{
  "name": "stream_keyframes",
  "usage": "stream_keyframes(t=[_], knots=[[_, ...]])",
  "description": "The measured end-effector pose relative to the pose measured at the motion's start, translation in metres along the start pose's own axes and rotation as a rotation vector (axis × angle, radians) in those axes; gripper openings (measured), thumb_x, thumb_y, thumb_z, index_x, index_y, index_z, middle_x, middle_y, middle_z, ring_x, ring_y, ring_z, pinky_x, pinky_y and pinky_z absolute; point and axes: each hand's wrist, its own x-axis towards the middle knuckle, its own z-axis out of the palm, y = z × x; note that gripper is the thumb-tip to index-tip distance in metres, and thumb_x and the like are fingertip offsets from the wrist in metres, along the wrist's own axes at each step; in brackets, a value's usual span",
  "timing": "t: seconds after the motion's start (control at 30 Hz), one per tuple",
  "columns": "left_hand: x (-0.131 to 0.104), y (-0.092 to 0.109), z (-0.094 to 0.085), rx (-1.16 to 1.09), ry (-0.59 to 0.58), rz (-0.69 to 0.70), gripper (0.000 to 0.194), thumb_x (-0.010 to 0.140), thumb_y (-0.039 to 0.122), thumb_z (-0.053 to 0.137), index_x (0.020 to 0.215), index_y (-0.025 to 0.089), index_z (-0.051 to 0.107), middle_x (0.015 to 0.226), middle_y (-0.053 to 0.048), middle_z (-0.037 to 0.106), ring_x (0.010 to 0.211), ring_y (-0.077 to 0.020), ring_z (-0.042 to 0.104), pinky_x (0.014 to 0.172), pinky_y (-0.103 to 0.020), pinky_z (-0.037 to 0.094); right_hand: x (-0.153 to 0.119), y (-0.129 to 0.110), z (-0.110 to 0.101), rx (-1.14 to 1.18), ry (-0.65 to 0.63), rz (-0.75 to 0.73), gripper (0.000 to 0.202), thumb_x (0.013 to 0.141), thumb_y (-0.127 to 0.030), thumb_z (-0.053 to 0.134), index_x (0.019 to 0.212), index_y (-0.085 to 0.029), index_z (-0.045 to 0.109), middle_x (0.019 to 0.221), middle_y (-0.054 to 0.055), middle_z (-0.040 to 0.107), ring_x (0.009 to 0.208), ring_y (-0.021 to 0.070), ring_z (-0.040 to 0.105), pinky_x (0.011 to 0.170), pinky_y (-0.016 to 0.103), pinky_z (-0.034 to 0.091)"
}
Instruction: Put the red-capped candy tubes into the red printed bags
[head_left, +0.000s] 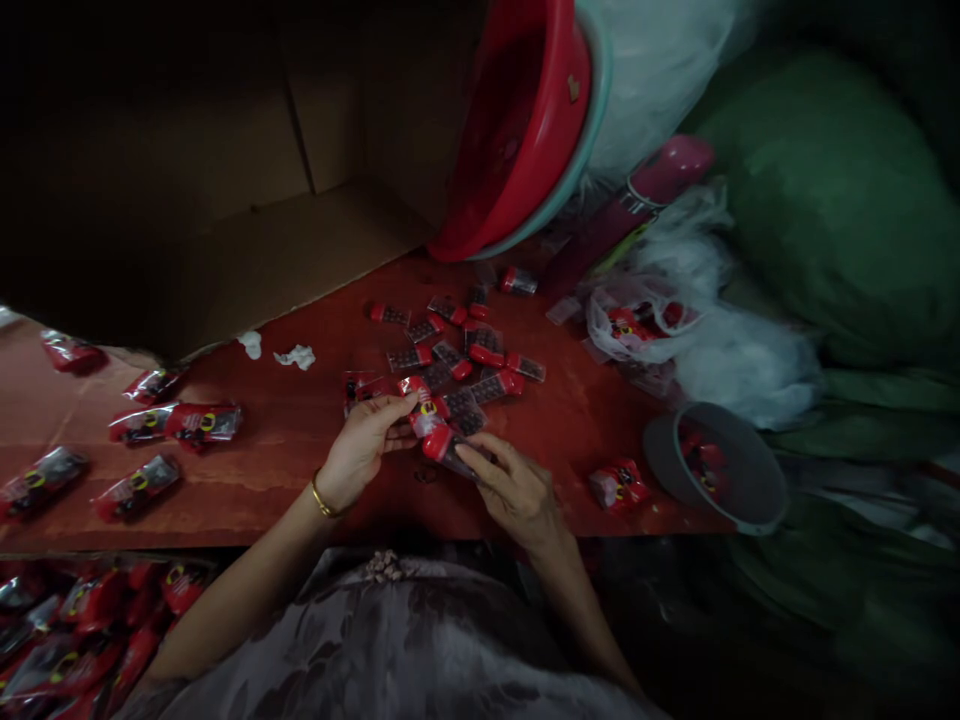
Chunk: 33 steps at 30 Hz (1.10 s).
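Red-capped container [446, 447] mid-frame in the head view, held in the nearly closed right hand [517, 490]; red printed packet [425, 408] pinched in the left hand [366, 440], just beside. Similar containers [486, 355] scattered at twelve o'clock on the counter [262, 460], grey tub [666, 455] at three!

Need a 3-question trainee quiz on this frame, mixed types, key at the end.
1. Short answer: on which of the person's sides, left or right, is the gold bangle worn?
2. True or false: the red basin is tipped up on its side, with a teal basin behind it.
3. Multiple choice: what is in the right hand?
A) scissors
B) a small red-ended item
C) a roll of tape

Key: 1. Left. 2. True. 3. B.
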Motion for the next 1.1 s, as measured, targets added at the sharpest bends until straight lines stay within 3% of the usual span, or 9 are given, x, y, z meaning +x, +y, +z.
stream_keyframes(t=[0.2,0.4,0.7,0.83,0.97,1.1], knots=[[-0.004,-0.006,0.006,-0.07,-0.021,0.042,0.043,0.048,0.04,0.085,0.074,0.014,0.062,0.069,-0.001,0.069,0.058,-0.0121,0.063,0.059,-0.024,0.052,0.001,-0.002,0.005,-0.02,0.024,0.042,0.06,0.086,-0.005,0.048,0.139,-0.032,0.039,0.11,0.009,0.06,0.093,0.0148,0.062,0.074,0.025,0.055],[-0.007,-0.015,0.007,-0.089,-0.025,0.041,0.047,0.043,0.034,0.088,0.074,0.015,0.059,0.068,0.001,0.068,0.06,-0.0107,0.063,0.063,-0.024,0.052,0.005,-0.006,0.014,-0.141,0.072,0.085,0.056,0.088,-0.008,0.047,0.138,-0.032,0.041,0.106,0.008,0.059,0.083,0.0119,0.061,0.069,0.021,0.053],[-0.007,-0.021,0.013,-0.104,0.025,0.047,0.05,0.041,0.034,0.088,0.079,0.015,0.062,0.071,0.001,0.068,0.062,-0.0102,0.062,0.063,-0.023,0.05,0.008,-0.014,0.028,-0.204,0.138,0.145,0.063,0.087,-0.006,0.046,0.144,-0.031,0.03,0.102,0.01,0.055,0.087,0.0162,0.06,0.068,0.024,0.054],[-0.005,-0.02,0.014,-0.149,-0.026,0.065,0.045,0.045,0.034,0.087,0.079,0.015,0.064,0.078,-0.001,0.07,0.068,-0.0118,0.064,0.067,-0.024,0.051,0.013,-0.016,0.03,-0.161,0.144,0.133,0.067,0.087,-0.004,0.045,0.145,-0.032,0.027,0.103,0.01,0.052,0.088,0.0163,0.059,0.068,0.025,0.053],[-0.001,-0.023,0.016,-0.189,-0.06,0.052,0.04,0.047,0.037,0.086,0.073,0.014,0.066,0.071,-0.002,0.07,0.059,-0.0092,0.06,0.063,-0.022,0.049,0.016,-0.019,0.037,-0.103,0.136,0.103,0.066,0.086,-0.003,0.044,0.144,-0.03,0.029,0.103,0.01,0.052,0.091,0.0169,0.058,0.072,0.026,0.053],[0.001,-0.031,0.02,-0.272,-0.04,0.111,0.04,0.045,0.037,0.086,0.071,0.013,0.067,0.068,-0.001,0.069,0.057,-0.0087,0.058,0.059,-0.02,0.046,0.019,-0.027,0.046,-0.057,0.149,0.191,0.058,0.087,-0.005,0.042,0.142,-0.026,0.035,0.102,0.011,0.052,0.093,0.0178,0.058,0.075,0.028,0.053]])
